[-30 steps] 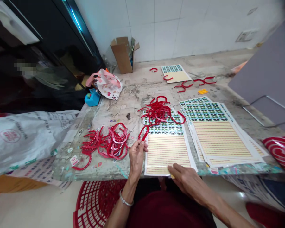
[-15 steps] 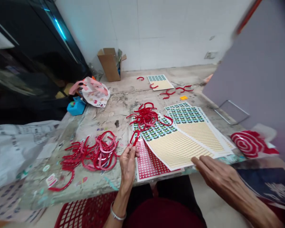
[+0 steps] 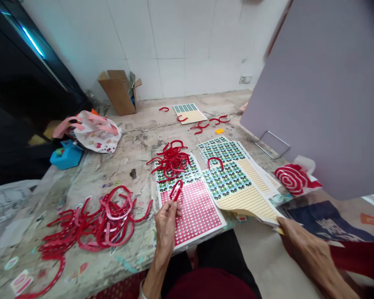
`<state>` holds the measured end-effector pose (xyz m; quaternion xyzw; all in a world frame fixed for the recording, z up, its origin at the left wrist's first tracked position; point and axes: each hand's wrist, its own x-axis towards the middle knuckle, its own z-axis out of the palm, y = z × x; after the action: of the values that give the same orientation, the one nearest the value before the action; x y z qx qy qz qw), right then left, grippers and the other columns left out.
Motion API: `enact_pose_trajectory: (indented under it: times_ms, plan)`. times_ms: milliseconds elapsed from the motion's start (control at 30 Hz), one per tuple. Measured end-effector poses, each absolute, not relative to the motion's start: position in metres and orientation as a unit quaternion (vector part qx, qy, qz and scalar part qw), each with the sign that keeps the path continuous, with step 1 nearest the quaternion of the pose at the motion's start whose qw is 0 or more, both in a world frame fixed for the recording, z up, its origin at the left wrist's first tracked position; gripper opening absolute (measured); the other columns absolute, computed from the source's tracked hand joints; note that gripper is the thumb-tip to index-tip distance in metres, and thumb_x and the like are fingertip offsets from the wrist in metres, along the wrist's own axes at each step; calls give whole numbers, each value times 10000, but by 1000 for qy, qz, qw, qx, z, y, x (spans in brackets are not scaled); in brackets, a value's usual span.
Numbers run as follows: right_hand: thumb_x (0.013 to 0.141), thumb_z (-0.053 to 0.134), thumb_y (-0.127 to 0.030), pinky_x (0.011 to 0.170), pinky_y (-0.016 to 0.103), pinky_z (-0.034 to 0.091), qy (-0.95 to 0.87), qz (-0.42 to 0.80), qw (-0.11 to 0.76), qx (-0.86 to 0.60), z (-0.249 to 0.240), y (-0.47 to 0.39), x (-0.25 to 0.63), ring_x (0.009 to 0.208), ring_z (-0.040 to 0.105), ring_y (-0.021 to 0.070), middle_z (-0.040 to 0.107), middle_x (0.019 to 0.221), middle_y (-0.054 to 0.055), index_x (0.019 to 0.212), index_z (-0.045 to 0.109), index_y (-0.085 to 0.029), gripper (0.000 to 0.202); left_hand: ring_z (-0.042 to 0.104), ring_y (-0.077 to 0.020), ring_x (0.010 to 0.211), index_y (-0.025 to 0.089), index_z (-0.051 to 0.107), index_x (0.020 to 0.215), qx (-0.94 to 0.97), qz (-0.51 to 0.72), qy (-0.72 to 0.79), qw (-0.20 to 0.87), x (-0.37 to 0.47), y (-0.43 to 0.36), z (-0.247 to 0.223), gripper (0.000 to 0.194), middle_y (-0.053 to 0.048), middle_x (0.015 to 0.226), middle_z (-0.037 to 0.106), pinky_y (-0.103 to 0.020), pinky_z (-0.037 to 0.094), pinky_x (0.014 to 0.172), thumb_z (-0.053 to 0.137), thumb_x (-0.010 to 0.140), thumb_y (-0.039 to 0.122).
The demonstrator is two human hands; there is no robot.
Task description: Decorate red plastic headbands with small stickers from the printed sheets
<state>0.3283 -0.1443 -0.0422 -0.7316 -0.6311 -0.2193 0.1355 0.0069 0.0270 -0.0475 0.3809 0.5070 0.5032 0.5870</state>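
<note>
My left hand (image 3: 166, 224) pinches a red headband (image 3: 180, 185) and holds it upright over a red sheet of small white heart-like shapes (image 3: 199, 216). In my right hand (image 3: 305, 247) is the near right corner of a sticker sheet (image 3: 233, 195), patterned blue and green with a cream lined part. That sheet bends at its near edge and reaches past the table front. One red headband (image 3: 215, 158) lies across its far end. Left of my left hand is a tangled pile of red and pink headbands (image 3: 112, 216). A smaller pile of red headbands (image 3: 172, 160) sits farther back.
More sticker sheets (image 3: 220, 145) lie at the right. Loose headbands (image 3: 220, 119) and a small orange piece (image 3: 220, 131) are farther back. A cardboard box (image 3: 120, 93), white bag (image 3: 96, 131) and blue tape dispenser (image 3: 67, 154) stand left. A grey panel (image 3: 314, 95) rises at right.
My right hand has pulled the sticker sheet rightward off the red sheet, uncovering more of it. My left hand still holds the headband. The view has shifted to the right.
</note>
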Motion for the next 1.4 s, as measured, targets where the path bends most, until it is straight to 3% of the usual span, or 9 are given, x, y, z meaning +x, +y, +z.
enact_pose_trajectory:
  times_ms: [133,433,500,633,767,933,1067,1233,1400]
  plan:
    - [866,479,-212,517,240,292,-635,-242,54,-731,-58,-111,331,677,618,145,659,793,31,910,574,-186,108,511,-79,552,125,615,770,368,502,514,590,6,27,-49,231,1,665,599,-185,415,574,664,733,348]
    - [824,494,-153,483,241,271,-626,-174,-10,-760,-64,-34,349,651,598,168,624,718,43,810,540,-157,49,513,-79,564,128,621,803,339,516,536,575,-4,29,-49,236,8,668,599,-178,414,580,678,720,342]
    - [827,492,-154,487,240,301,-646,-176,-17,-743,-66,-40,353,670,610,173,640,752,50,875,558,-155,82,517,-81,567,130,620,790,342,517,537,572,-6,29,-50,230,9,665,597,-181,415,583,678,720,342]
    - [860,492,-271,537,241,392,-676,-193,29,-710,-70,-79,352,754,650,188,669,960,98,1255,432,-140,420,509,-84,554,125,620,799,335,517,537,577,-6,29,-51,241,6,649,587,-187,417,573,675,721,346]
    - [811,542,-472,570,282,445,-634,-148,105,-752,-62,-114,333,756,661,239,666,927,113,1303,389,-138,614,506,-89,550,127,610,790,340,523,524,580,-6,28,-50,237,3,649,576,-197,420,570,657,734,353]
    - [916,346,-342,590,262,479,-624,94,273,-726,-44,-81,269,689,632,174,638,836,63,1018,492,-202,226,506,-96,571,147,622,792,390,549,570,470,-13,27,-47,210,2,665,586,-195,412,579,592,785,355]
    - [915,369,-275,655,284,467,-686,224,335,-606,-34,-9,203,725,590,174,602,818,56,996,481,-205,155,530,-116,593,165,619,778,404,549,606,409,-19,35,-49,180,22,586,558,-204,425,617,573,798,337]
    - [898,411,-173,810,353,411,-786,216,358,-456,-42,66,151,893,570,197,633,951,75,984,557,-191,170,589,-142,541,141,590,837,383,541,607,438,-16,53,-63,251,-17,625,613,-233,466,540,517,823,381]
    - [900,428,-161,773,346,357,-823,173,285,-460,-52,93,140,861,554,193,641,893,58,994,613,-212,213,623,-144,545,132,579,914,363,545,600,459,-15,58,-72,275,-26,646,628,-226,488,522,512,826,384]
